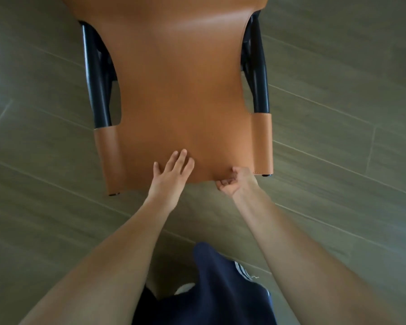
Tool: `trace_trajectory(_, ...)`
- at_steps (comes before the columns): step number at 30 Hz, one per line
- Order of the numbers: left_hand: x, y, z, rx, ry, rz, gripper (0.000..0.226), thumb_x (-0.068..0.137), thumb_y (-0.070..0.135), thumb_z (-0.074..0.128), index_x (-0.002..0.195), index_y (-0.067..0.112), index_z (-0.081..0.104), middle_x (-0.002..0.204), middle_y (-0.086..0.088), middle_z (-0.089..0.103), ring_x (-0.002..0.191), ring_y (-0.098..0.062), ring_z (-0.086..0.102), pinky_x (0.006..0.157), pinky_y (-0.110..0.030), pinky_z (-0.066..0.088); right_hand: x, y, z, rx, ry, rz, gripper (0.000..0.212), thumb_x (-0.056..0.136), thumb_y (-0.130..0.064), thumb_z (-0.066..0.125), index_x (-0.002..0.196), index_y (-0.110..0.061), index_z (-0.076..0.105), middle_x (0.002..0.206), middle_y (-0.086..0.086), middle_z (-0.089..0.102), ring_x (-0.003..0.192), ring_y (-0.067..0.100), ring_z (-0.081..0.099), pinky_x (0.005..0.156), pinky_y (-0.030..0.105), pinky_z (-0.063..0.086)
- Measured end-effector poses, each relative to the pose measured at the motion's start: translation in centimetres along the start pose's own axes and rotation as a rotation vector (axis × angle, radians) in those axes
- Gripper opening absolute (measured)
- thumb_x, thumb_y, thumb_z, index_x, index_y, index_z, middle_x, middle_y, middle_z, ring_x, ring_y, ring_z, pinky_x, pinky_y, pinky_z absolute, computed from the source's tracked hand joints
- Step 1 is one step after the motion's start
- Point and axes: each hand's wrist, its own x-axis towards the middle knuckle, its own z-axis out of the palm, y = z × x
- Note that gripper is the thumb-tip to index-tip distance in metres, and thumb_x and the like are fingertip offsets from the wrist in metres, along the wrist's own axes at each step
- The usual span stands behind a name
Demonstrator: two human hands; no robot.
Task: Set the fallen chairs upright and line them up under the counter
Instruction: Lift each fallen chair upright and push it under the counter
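Right hand (234,181): grip clamped on the near edge of the tan leather chair (185,90). Left hand (171,177) just beside it, fingers straight, flat on the leather. Black tube frame (96,85) on both sides; plank floor (338,137) beneath.

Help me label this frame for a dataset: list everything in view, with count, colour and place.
chair: one, tan leather on a black frame, upper centre
frame tubes: several, black, both sides of the leather
floor: one, grey-green planks, all around
navy garment: one, white stripes, bottom centre
left hand: one, flat on the leather near its lower edge
right hand: one, grips the leather's lower edge
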Motion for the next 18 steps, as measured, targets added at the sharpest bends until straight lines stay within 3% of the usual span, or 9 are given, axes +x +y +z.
trace_trajectory(3,-1.2,-0.5,-3.3,-0.034,0.009,0.016,0.106,0.076,-0.013,0.066,0.153,0.022,0.002,0.162,-0.002,-0.014,0.149,-0.022,-0.01,0.115,-0.059,0.017,-3.4,-0.9,1.0,0.001,-0.003,0.019,0.019,0.102,-0.011,0.041,0.085,-0.007,0.048,0.087,0.012,0.055,0.093,0.026,0.058,0.086,0.042,0.045)
trace_trajectory(6,-2.6,-0.7,-7.4,-0.061,0.019,0.021,0.099,0.077,-0.017,0.061,0.152,0.022,0.009,0.163,-0.004,-0.005,0.15,-0.023,-0.003,0.115,-0.058,0.022,-7.1,-1.9,2.0,0.005,-0.027,0.037,0.023,0.104,-0.01,0.039,0.082,-0.005,0.045,0.089,0.013,0.057,0.095,0.027,0.059,0.085,0.043,0.044)
trace_trajectory(11,-4.5,-1.4,-15.0,-0.045,0.047,-0.009,0.095,0.081,-0.014,0.06,0.153,0.022,0.011,0.16,-0.014,0.013,0.148,-0.03,0.016,0.11,-0.05,0.036,-13.9,-4.5,4.1,0.046,-0.105,0.045,0.024,0.105,-0.01,0.038,0.083,-0.001,0.042,0.136,0.015,0.053,0.128,0.029,0.053,0.086,0.044,0.042)
trace_trajectory(18,-6.5,-3.1,-26.9,-0.046,0.151,-0.04,0.072,0.09,-0.001,0.058,0.151,0.019,0.026,0.15,-0.008,0.04,0.132,-0.025,0.045,0.092,-0.038,0.05,-23.4,-9.5,9.0,0.049,-0.13,0.032,0.026,0.105,-0.006,0.036,0.08,0.002,0.038,0.146,0.016,0.046,0.132,0.03,0.049,0.106,0.05,0.035)
